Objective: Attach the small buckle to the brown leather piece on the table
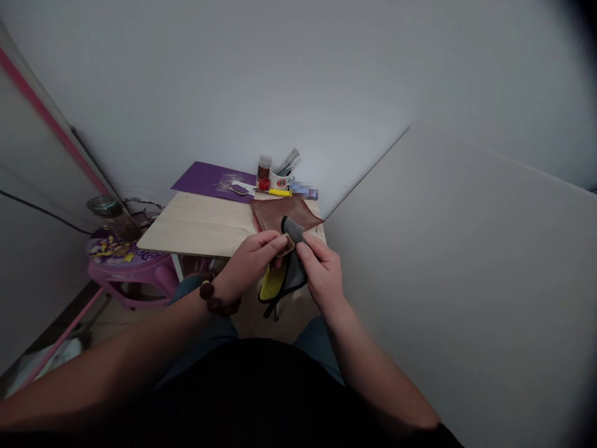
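Observation:
My left hand [252, 254] pinches a small flat brownish piece [287, 247], mostly covered by the thumb and fingers, so its kind is unclear. In my right hand [323, 269] is a grey and yellow cloth [295, 274] with black edging. One corner of the cloth stands up between the hands, close against the small piece, and the rest hangs down in front of the table edge. Beyond the hands a reddish-brown leather-like sheet [273, 211] lies on the wooden board [200, 218].
At the back stand a jar [264, 167], a red item [263, 184] and a white mug [280, 181] with tools. A yellow-handled tool [279, 193] lies before them, a purple sheet [200, 177] to their left. A pink stool [135, 274] bears a glass jar [121, 225]. A white panel [457, 267] borders the right.

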Available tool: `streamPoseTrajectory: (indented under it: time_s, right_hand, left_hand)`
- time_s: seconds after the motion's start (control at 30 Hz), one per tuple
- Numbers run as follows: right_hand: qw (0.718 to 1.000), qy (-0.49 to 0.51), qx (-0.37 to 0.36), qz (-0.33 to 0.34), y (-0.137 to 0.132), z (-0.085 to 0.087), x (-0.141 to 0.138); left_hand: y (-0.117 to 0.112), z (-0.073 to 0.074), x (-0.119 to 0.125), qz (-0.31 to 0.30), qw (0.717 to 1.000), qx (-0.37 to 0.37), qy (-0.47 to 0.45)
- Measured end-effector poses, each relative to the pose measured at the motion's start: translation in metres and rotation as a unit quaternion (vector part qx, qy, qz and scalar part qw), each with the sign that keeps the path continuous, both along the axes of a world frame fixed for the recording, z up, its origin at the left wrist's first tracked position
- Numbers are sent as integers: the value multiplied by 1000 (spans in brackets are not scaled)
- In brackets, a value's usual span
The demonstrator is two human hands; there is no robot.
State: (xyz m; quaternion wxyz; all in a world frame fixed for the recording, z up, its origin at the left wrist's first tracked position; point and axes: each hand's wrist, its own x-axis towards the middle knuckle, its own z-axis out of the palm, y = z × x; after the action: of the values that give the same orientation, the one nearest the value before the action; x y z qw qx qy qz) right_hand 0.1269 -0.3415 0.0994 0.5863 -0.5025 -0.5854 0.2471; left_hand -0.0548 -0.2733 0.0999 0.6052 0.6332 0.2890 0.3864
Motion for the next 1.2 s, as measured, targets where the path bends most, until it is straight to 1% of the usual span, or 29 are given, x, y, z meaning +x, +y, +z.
streamPoseTrajectory:
  time_s: [0.13,0.3,0.5,0.57,0.77,0.93,1.2]
  right_hand:
    - [1000,14,-5,-5,0,-4,-1]
    - [999,28,-14,-7,0,-8,-1]
    - [998,36,-39,-18,0,-8,-1]
    - [998,38,-42,-22,0,-10,-1]
    - [998,42,-37,-12,3,-15,-1]
    - [998,39,-37,-13,4,-17,0]
    - [999,22,-33,-18,4,-18,0]
  left_hand:
    - [-1,-5,0,2,1000,6,6]
    - [3,-8,0,23,999,-24,-21]
    - [0,-10,4,-27,999,-24,12]
    - [0,-13,5,-32,999,-29,14]
    - [6,-17,5,14,999,-31,2]
    - [10,-19,5,15,999,-47,-11]
    - [11,-21,8,65,997,-40,-7]
